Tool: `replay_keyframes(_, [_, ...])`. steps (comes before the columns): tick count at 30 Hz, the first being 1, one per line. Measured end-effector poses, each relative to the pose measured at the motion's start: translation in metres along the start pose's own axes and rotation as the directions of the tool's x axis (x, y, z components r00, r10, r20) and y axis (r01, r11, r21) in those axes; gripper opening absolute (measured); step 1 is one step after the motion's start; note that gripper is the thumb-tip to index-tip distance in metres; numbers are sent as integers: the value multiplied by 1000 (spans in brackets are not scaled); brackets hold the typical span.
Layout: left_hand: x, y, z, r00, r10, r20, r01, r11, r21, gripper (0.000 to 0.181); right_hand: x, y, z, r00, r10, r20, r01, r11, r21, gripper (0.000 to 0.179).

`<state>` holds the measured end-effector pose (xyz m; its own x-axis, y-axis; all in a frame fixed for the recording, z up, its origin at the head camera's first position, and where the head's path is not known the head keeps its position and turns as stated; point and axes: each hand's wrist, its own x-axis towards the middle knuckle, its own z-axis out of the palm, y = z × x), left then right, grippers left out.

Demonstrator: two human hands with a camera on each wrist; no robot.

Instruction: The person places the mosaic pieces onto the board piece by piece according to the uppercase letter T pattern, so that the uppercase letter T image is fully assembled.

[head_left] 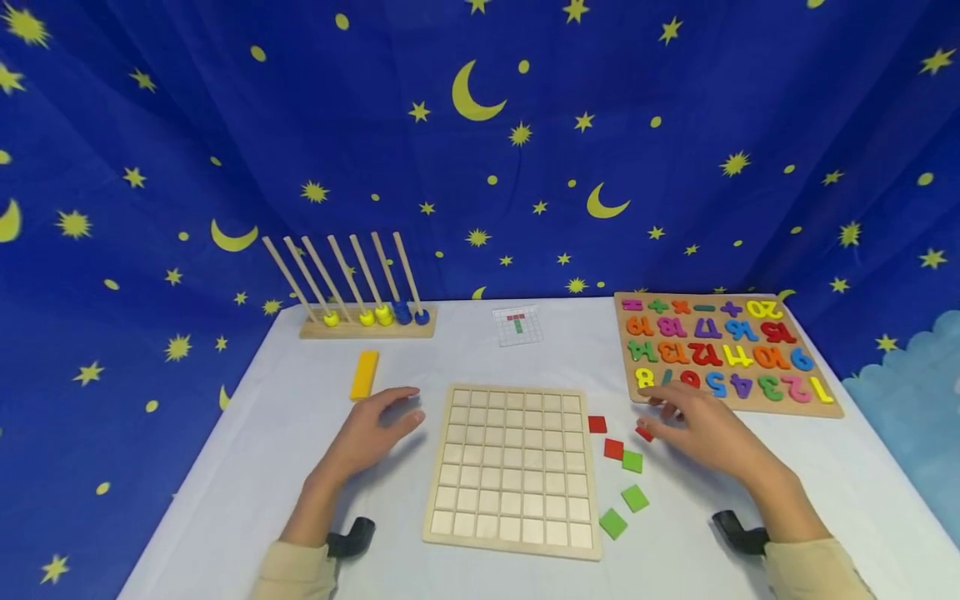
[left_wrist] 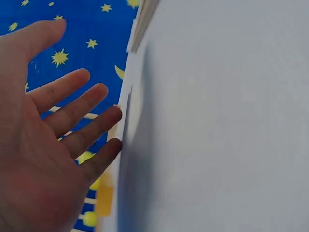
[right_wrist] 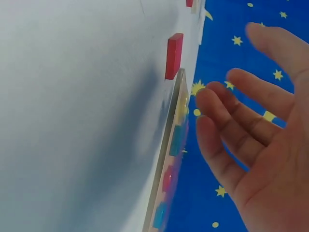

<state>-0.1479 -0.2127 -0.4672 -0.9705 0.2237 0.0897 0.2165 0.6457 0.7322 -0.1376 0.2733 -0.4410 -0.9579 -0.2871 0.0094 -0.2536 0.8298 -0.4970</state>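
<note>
A wooden grid board [head_left: 513, 467] with square cells lies in the middle of the white table. My left hand [head_left: 371, 437] hovers beside its left edge with nothing held; in the left wrist view the fingers [left_wrist: 72, 116] are spread and relaxed. To the board's right, my right hand [head_left: 701, 421] is above a red square tile [head_left: 645, 433], which it partly covers. The right wrist view shows that hand's loosely bent fingers [right_wrist: 231, 116] apart from a red tile [right_wrist: 174, 55]. Other red tiles [head_left: 597, 424] and several green tiles [head_left: 635, 498] lie between board and right hand.
A number puzzle board [head_left: 626, 333] lies at the back right, close to my right hand. At the back left stands a peg abacus [head_left: 367, 331] with tall rods. A yellow block [head_left: 364, 375] lies before it. A small card with a T pattern [head_left: 528, 333] lies behind the grid board.
</note>
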Motion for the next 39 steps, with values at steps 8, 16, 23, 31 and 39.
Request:
replay_keyframes(8, [3,-8,27,978,121,171,-131,990,48,63,6,5,6,996,7,89,-8,1000,5,48])
replay_keyframes(16, [3,-9,35,960,225,169,-264,928,264,73,8,4,13,991,13,136,-11,1000,-16,48])
replay_keyframes(23, [2,-8,35,955,244,170,-282,924,259,72,5,7,13,989,64,134,-63,998,-18,41])
replay_keyframes(31, [3,-6,35,956,241,167,-279,925,257,73,6,7,12,990,65,125,-61,998,-34,39])
replay_keyframes(39, [2,-9,36,960,225,164,-264,923,279,72,8,4,14,993,51,105,-47,998,-40,40])
